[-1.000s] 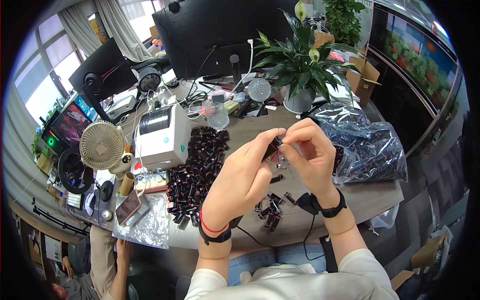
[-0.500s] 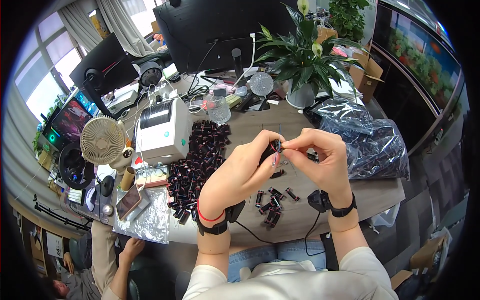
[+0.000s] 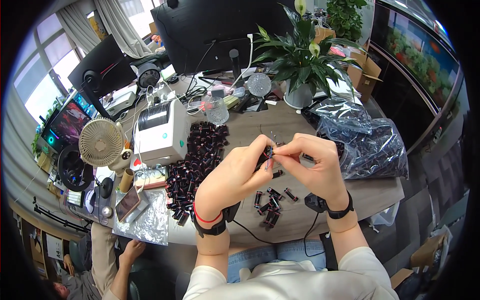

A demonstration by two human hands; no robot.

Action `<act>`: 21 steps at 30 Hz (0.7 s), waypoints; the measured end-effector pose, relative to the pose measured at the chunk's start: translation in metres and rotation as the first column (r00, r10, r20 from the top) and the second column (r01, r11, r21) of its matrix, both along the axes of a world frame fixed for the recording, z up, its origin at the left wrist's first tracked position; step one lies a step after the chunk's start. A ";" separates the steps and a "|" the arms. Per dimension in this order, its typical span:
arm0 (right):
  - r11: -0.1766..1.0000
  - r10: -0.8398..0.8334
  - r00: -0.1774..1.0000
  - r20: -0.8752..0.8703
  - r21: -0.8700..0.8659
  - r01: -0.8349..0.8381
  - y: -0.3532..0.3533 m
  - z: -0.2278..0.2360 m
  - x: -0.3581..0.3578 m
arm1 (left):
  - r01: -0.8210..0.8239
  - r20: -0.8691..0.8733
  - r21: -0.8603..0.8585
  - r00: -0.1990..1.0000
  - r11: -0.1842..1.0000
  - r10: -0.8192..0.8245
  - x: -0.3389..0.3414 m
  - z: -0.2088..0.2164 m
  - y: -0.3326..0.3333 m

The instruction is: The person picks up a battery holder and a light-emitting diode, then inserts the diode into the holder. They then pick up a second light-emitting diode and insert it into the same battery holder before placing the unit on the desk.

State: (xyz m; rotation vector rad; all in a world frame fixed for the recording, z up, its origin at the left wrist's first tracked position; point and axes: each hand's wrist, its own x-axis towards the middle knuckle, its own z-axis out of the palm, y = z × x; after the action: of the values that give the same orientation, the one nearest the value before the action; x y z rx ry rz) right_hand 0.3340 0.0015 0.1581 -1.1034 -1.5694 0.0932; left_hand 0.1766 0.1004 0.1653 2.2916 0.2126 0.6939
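My left hand (image 3: 240,167) is closed around a small black cylindrical part (image 3: 263,158) with thin red and blue wires at its end. The fingertips of my right hand (image 3: 312,155) pinch at those wires, right against the left fingertips; the fingers partly hide the spot. To the left of my left hand lies a large heap of similar black parts (image 3: 197,165) with red ends. Several more loose black parts (image 3: 274,204) lie on the table below my hands. Another one (image 3: 277,174) is just under my fingers.
A clear plastic bag (image 3: 370,145) full of dark parts sits at the right. A white label printer (image 3: 162,132), a beige fan (image 3: 102,140) and a phone (image 3: 128,204) stand or lie left. Behind are a potted plant (image 3: 300,95) and a monitor (image 3: 220,37). Another person's hand (image 3: 134,251) shows at lower left.
Both hands have shifted slightly left and down together. The thin blue wire that stood upright above the fingers no longer shows there; the right fingertips now pinch lower.
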 end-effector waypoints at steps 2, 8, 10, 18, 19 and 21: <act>1.000 -0.009 1.000 0.002 0.027 0.009 0.002 -0.001 -0.004 | -0.055 0.036 0.021 0.998 0.998 0.054 0.000 -0.001 -0.001; 0.993 -0.058 0.998 0.040 0.106 0.053 0.008 -0.006 -0.007 | -0.105 0.081 0.047 0.992 0.993 0.101 0.005 0.004 0.003; 0.985 -0.131 0.987 0.096 0.122 0.119 0.012 -0.009 -0.007 | -0.131 0.113 0.078 0.986 0.988 0.122 0.009 -0.002 0.010; 0.998 -0.064 0.975 -0.213 0.012 0.068 0.050 -0.034 -0.001 | -0.177 0.378 -0.199 0.894 0.964 0.242 0.024 -0.020 0.034; 0.998 -0.007 0.938 -0.348 -0.058 -0.014 0.056 -0.039 -0.001 | -0.194 0.425 -0.294 0.850 0.936 0.310 0.023 -0.019 0.035; 0.940 0.164 0.957 -0.240 -0.257 -0.225 0.066 -0.053 0.002 | -0.127 0.490 -0.353 0.819 0.927 0.299 0.017 -0.018 0.037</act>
State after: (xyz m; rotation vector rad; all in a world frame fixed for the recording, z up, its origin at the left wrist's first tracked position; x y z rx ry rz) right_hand 0.3363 0.0672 0.1052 -1.1103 -1.4938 0.5700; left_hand 0.1940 0.1371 0.1469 1.7082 0.2922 1.2977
